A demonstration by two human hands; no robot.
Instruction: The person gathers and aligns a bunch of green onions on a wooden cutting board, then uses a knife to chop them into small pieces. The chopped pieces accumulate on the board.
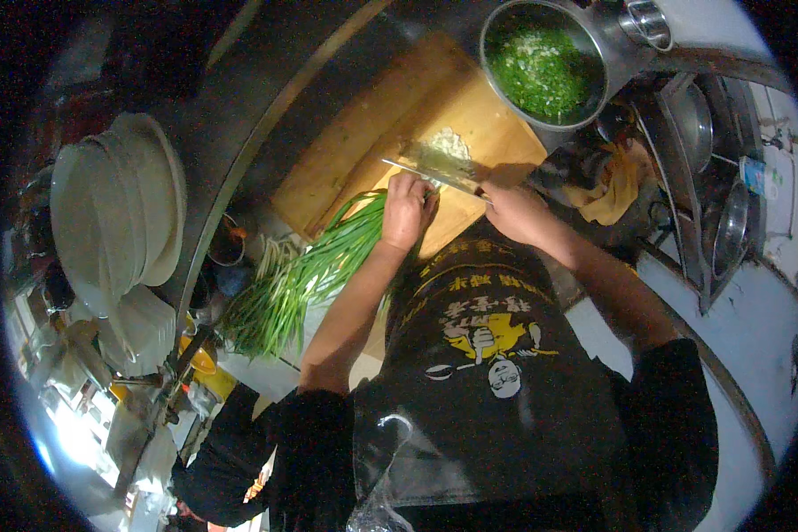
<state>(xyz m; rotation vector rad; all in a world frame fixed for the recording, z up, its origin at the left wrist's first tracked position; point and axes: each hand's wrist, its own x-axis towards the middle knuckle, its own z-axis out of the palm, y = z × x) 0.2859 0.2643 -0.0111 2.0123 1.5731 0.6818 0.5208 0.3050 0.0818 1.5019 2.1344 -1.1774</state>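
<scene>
My right hand (509, 207) grips the handle of a wide-bladed cleaver (439, 169). Its blade stretches leftward over the wooden cutting board (499, 123), close to the fingertips of my other hand. With bent fingers, my left hand (405, 206) presses down on a bunch of long scallions (332, 246). Their green leaves trail off the board to the lower left. Chopped white pieces (449, 143) lie in a small heap just beyond the blade. The cut ends under my left fingers are mostly hidden.
A metal pot (602, 80) of chopped greens (538, 70) stands at the board's far right corner. Stacked white plates (116, 206) occupy the left side. A yellowish cloth (608, 189) lies right of the board. Another person's dark sleeve (223, 459) shows at lower left.
</scene>
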